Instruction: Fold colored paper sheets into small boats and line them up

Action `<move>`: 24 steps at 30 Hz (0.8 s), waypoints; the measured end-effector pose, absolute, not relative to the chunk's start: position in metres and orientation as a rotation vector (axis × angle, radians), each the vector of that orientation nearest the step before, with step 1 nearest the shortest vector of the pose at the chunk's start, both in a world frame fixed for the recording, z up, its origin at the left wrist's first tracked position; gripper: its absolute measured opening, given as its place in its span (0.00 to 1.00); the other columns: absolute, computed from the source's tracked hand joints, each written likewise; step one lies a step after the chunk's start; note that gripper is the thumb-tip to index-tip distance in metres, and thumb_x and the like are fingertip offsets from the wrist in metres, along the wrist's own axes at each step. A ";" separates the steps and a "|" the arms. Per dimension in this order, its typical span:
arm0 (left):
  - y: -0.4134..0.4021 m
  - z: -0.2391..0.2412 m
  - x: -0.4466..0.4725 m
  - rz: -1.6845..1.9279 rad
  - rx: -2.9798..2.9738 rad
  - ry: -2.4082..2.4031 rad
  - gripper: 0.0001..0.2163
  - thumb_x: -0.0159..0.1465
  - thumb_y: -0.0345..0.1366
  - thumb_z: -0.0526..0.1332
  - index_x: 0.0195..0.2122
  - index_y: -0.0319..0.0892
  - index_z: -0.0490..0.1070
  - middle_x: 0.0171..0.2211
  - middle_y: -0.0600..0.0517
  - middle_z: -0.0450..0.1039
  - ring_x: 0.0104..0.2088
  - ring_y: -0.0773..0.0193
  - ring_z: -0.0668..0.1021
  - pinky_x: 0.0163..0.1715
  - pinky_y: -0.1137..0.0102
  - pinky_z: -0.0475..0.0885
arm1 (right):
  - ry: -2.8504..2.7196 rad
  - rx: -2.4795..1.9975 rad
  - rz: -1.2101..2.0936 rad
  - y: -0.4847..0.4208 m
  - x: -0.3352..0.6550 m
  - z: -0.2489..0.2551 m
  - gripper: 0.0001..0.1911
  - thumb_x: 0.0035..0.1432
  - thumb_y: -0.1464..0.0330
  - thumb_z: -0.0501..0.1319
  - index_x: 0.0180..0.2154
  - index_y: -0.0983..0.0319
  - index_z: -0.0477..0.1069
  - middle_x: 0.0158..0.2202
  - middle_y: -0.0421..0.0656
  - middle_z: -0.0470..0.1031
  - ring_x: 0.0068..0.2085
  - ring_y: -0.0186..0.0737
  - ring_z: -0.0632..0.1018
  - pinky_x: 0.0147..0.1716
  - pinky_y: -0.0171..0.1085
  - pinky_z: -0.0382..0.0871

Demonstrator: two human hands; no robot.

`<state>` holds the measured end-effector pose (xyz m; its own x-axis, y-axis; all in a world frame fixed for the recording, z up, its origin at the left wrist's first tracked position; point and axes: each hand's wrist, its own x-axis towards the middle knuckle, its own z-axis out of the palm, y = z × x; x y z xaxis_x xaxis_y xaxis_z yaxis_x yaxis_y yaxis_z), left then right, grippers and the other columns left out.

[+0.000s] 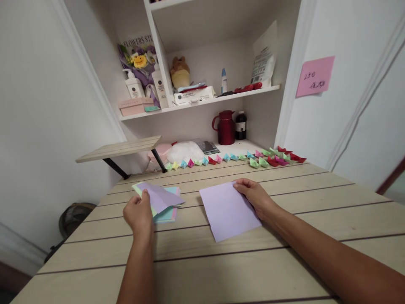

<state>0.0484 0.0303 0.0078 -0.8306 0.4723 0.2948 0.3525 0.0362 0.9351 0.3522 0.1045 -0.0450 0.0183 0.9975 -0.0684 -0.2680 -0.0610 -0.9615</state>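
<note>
A lilac paper sheet lies flat on the pale wooden table. My right hand rests on its far right corner, fingers closed in a pinch on the edge. To the left sits a stack of pastel paper sheets, its top lilac sheet lifted and bent. My left hand pinches the near left edge of that top sheet, thumb on top.
A row of several small folded paper boats in many colours runs along the table's far edge. Behind stand a red jug, a dark bottle and shelves with bottles. A small raised wooden shelf stands far left. A pink note hangs on the wall.
</note>
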 end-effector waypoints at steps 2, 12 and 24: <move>0.029 0.009 0.042 1.864 0.874 2.322 0.10 0.50 0.40 0.64 0.20 0.42 0.65 0.19 0.58 0.59 0.22 0.66 0.65 0.26 0.68 0.63 | -0.957 -1.060 1.345 0.104 0.352 -0.045 0.12 0.42 0.64 0.70 0.30 0.62 0.73 0.21 0.39 0.73 0.21 0.34 0.70 0.20 0.33 0.62; 0.023 0.017 0.073 2.474 1.486 2.463 0.15 0.58 0.28 0.55 0.46 0.41 0.69 0.49 0.42 0.67 0.55 0.50 0.68 0.55 0.53 0.60 | -0.915 -1.026 1.355 0.104 0.349 -0.044 0.13 0.39 0.65 0.70 0.29 0.62 0.72 0.20 0.38 0.71 0.21 0.34 0.69 0.20 0.33 0.60; 0.046 -0.026 0.148 1.665 1.552 1.479 0.27 0.62 0.49 0.58 0.60 0.45 0.56 0.47 0.46 0.67 0.39 0.61 0.75 0.43 0.63 0.71 | -0.912 -0.903 1.235 0.105 0.350 -0.031 0.14 0.40 0.61 0.68 0.29 0.61 0.71 0.21 0.36 0.69 0.23 0.32 0.65 0.23 0.32 0.58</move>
<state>0.1478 0.0459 -0.0256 -0.2860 0.8489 0.4444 0.3412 -0.3431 0.8751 0.3500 0.1051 -0.0314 0.1014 0.9920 0.0757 -0.3643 0.1078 -0.9250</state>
